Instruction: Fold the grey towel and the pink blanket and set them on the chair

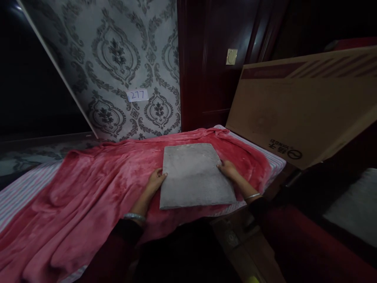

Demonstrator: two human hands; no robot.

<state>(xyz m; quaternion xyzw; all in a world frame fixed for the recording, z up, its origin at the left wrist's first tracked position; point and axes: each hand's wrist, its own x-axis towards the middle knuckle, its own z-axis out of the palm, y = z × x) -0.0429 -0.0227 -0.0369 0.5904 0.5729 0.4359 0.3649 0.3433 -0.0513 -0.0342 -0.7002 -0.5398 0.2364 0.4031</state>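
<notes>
- Grasping opposite sides of a grey, flat, rectangular, cloth-like pad (193, 179), two bare hands are spanning it between them
- The left hand (154, 181) is pinching the pad's left edge, its thumb lying on top and its fingers curling at the side; the right hand (229, 169) is gripping the right edge in a similar way; how far the fingertips are reaching underneath, I cannot tell
- The pad is lying over the front part of a blanket-covered surface (26, 188), its near right corner sitting close to the front edge; whether it is fully resting or slightly raised, I cannot tell
- Judging by its matt, faintly mottled face and thin profile, it is looking light, soft and hardly fragile, with little slipperiness; both side edges are offering the surest hold, since one-sided support might be letting it sag
- A pinkish-red, plush, rumpled blanket (118, 177) is spreading beneath, forming thick rounded ridges toward the left edge of the surface
- A striped, thin fabric sheet (276, 164) is showing at the right corner
- A large, brown, flat-sided cardboard box (271, 110) is standing tilted beside the right edge
</notes>
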